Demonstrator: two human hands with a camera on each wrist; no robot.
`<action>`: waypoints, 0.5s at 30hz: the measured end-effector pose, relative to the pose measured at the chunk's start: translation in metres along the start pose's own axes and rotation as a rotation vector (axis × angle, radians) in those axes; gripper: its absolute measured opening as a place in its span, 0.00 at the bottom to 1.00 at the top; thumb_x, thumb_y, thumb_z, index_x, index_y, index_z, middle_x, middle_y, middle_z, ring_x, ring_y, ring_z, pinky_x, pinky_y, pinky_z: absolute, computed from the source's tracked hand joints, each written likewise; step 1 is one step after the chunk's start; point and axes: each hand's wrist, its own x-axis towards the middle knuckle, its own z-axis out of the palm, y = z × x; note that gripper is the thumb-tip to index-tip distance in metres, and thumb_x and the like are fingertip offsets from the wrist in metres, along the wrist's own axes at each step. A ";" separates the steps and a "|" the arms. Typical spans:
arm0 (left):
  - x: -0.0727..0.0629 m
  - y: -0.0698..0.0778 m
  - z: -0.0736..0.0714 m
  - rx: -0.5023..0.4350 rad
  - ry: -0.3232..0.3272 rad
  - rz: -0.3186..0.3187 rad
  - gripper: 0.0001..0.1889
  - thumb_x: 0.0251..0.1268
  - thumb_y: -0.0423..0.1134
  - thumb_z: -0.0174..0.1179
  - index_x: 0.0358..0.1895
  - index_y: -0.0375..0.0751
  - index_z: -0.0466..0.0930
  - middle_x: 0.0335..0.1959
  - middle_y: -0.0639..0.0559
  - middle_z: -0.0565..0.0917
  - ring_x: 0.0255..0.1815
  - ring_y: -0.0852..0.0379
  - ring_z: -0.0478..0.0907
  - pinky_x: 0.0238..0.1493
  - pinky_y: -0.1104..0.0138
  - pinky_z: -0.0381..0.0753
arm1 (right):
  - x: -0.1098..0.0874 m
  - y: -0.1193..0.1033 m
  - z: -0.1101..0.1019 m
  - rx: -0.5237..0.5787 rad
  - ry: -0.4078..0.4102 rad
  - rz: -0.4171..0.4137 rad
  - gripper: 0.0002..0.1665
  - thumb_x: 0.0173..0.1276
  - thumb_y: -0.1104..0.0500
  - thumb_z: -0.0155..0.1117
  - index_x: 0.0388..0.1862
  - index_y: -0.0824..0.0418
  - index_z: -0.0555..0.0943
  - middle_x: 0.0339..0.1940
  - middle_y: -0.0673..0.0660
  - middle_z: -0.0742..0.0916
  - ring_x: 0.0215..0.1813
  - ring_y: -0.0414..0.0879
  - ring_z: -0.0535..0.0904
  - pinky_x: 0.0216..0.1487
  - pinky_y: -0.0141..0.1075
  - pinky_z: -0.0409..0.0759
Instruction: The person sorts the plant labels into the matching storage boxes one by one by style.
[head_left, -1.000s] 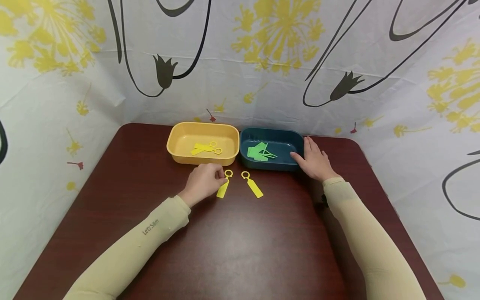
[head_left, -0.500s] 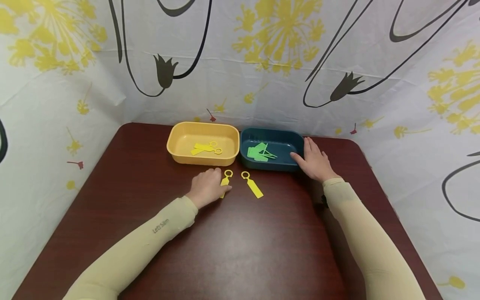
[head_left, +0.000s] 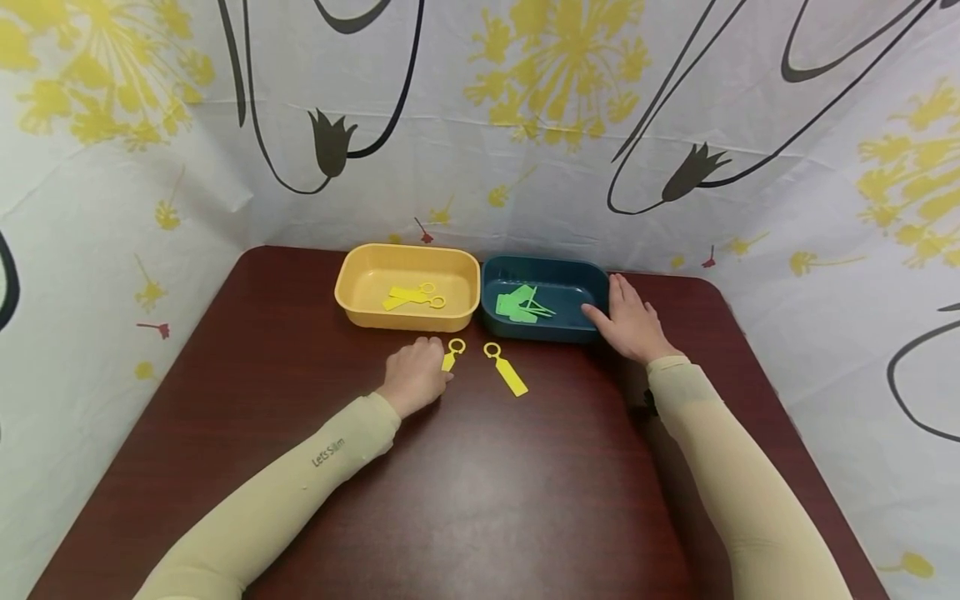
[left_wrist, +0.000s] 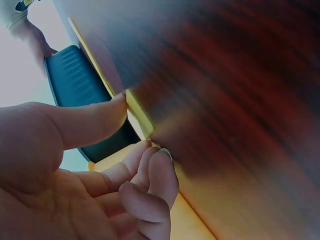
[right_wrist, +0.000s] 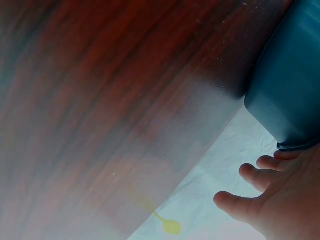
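Note:
With thumb and fingertips, my left hand [head_left: 414, 375] pinches the edges of a yellow ring-topped plastic tag [left_wrist: 140, 117] lying on the table; in the head view the hand covers its lower part. A second such yellow tag [head_left: 511, 377] lies just to the right, apart from the hand. My right hand [head_left: 636, 325] rests at the right end of a dark teal box [head_left: 551, 332], its fingers extended along the outside and its thumb over the rim. Several green tags [head_left: 517, 304] lie in that box. Left of it stands a yellow box [head_left: 397, 320] with yellow tags [head_left: 408, 296] inside.
Both boxes stand side by side near the back edge of a dark red-brown wooden table [head_left: 480, 492]. White flower-printed sheeting [head_left: 450, 150] hangs behind the table and at its sides.
My left hand has turned and shifted slightly right and down over the left yellow tag, covering more of it and taking it between thumb and fingertips. The right hand and the boxes look unmoved.

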 end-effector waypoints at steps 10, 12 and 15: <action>0.000 -0.002 -0.003 -0.013 -0.008 0.014 0.14 0.60 0.41 0.73 0.39 0.37 0.80 0.32 0.48 0.75 0.31 0.50 0.75 0.28 0.55 0.77 | -0.001 -0.001 0.000 0.012 0.005 -0.005 0.61 0.71 0.21 0.34 0.82 0.62 0.32 0.83 0.64 0.42 0.82 0.60 0.39 0.71 0.70 0.40; 0.000 -0.002 -0.003 -0.020 -0.008 0.012 0.13 0.60 0.41 0.73 0.39 0.38 0.80 0.31 0.48 0.76 0.31 0.50 0.75 0.28 0.56 0.77 | -0.002 -0.002 0.000 0.014 0.006 -0.007 0.61 0.71 0.21 0.34 0.82 0.62 0.32 0.83 0.64 0.42 0.82 0.60 0.39 0.71 0.70 0.40; 0.000 -0.002 -0.003 -0.047 -0.003 0.021 0.13 0.59 0.39 0.73 0.40 0.38 0.79 0.27 0.50 0.77 0.29 0.51 0.75 0.26 0.58 0.76 | -0.003 -0.002 -0.001 0.020 0.003 -0.005 0.61 0.71 0.22 0.35 0.82 0.62 0.33 0.83 0.64 0.42 0.82 0.60 0.39 0.71 0.70 0.39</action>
